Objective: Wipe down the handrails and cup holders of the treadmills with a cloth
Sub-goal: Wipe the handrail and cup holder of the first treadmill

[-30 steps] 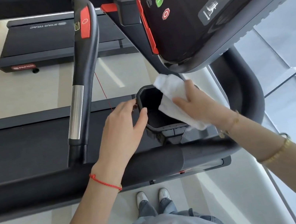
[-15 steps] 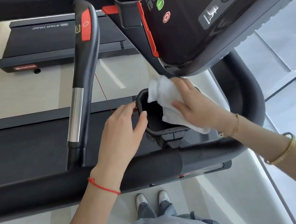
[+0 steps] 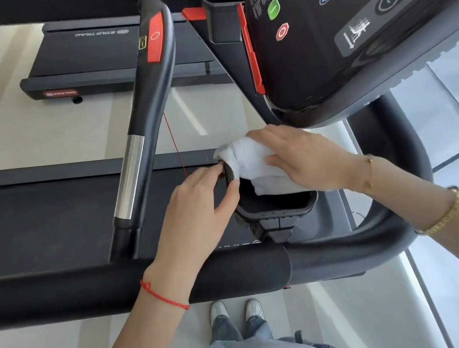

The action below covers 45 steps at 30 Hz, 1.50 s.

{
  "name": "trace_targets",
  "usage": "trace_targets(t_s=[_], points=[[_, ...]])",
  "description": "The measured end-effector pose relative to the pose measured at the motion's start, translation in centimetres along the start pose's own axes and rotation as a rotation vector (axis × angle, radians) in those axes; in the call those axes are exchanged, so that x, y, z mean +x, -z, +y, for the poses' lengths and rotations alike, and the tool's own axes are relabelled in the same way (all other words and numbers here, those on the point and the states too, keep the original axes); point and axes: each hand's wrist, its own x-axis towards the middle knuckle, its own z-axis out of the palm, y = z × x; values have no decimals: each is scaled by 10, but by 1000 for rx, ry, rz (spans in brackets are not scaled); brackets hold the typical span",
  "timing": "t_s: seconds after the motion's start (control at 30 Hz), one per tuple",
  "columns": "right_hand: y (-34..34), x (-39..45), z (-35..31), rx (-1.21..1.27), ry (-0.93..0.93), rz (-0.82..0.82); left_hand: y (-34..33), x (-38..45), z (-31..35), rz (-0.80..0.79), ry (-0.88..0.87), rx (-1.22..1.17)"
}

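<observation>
A black cup holder juts out below the treadmill console. My left hand grips its left rim, thumb on the inner side and fingers outside. My right hand presses a white cloth onto the holder's far rim and into its opening; the cloth covers the holder's upper half. A thick black handrail runs across in front of me and curves up on the right. A second handrail with a silver section and a red pad rises at an angle on the left.
The dark console with green and red buttons hangs over the holder at upper right. A second cup holder sits higher up beside it. The treadmill belt lies left; another treadmill stands beyond. My shoes are on the pale floor.
My right hand has swept the cloth leftward over the holder's far rim toward its left corner. My left hand has stayed gripping the left rim. The view has shifted slightly.
</observation>
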Motion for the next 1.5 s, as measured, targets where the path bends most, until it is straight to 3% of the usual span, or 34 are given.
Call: trace_targets(t_s=[0.2,0.37,0.57,0.73,1.03,1.33,1.43,1.5], points=[[0,18,-9,-66,47,-41,0,0,1,9,4,26],[-4,24,-11,-120,-32,7,1,-1,1,20,2,16],[-6,-22,6,307,-209,10,1,-1,2,18,-14,-12],[-2,4,-7,176,-128,29,-1,0,0,1,-9,-8],[-29,-49,-35,618,-529,220,-3,1,-5,-4,-23,-19],[-16,-51,-39,924,-637,156,-4,1,-5,-3,-28,-13],[-20,-58,-44,915,-677,118,-5,0,-6,6,-30,-16],[-6,-46,-42,875,-588,121,-5,0,-6,4,-26,-16]])
